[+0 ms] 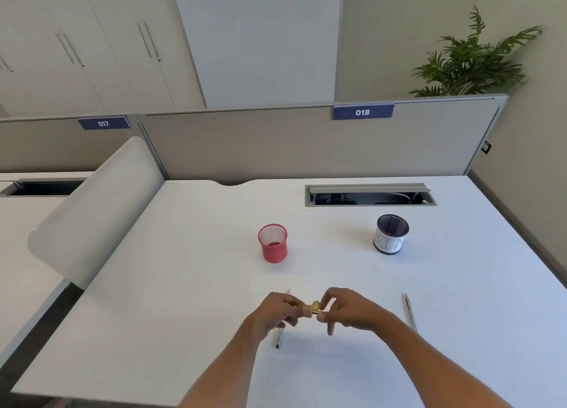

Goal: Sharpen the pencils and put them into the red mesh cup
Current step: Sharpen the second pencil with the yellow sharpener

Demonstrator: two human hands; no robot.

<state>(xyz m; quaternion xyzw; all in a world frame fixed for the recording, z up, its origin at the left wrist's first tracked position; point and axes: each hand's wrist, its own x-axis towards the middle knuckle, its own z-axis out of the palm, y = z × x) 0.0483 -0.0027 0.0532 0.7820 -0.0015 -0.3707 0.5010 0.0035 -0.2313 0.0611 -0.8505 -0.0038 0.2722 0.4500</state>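
My left hand and my right hand meet above the desk's front middle. Between their fingertips is a small yellow sharpener, pinched by the right hand. The left hand grips a pencil whose yellow shaft runs into the sharpener; most of it is hidden by the fingers. A second pencil lies on the desk under the left hand, its tip showing beyond the knuckles. A third pencil lies to the right of my right forearm. The red mesh cup stands upright behind the hands, with nothing seen inside.
A dark mesh cup with a white paper label stands at the back right. An open cable hatch is set in the white desk near the partition. A white side divider borders the desk's left edge.
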